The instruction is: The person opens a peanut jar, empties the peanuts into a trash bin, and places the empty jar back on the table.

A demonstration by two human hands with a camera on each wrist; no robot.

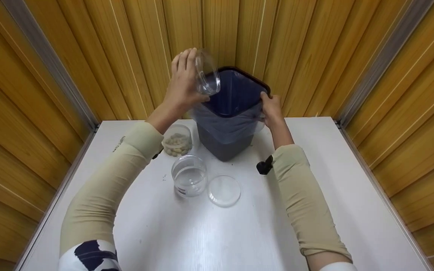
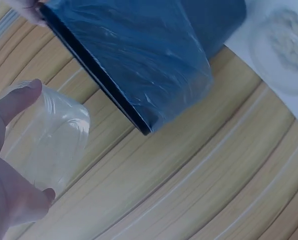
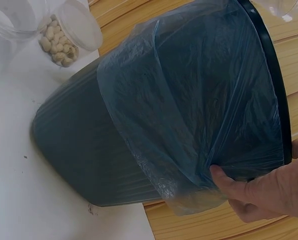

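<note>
Tipped on its side, a clear plastic jar [image 1: 206, 73] is held by my left hand [image 1: 185, 79] above the left rim of a dark trash can [image 1: 222, 145]. In the left wrist view my thumb and fingers grip the jar [image 2: 56, 137], and I see nothing inside it. A thin plastic bag [image 3: 188, 100] lines the can and folds down over its outside. My right hand [image 1: 271, 107] grips the can's right rim, fingers against the bag. The can leans on the white table, its mouth toward the back wall.
Left of the can stands a clear tub of pale nuts [image 1: 177, 145]. In front of it is an open clear jar [image 1: 189, 178], with a round clear lid [image 1: 224, 191] beside it on the white table [image 1: 217, 233]. Wood-patterned walls [image 1: 296, 45] enclose the table.
</note>
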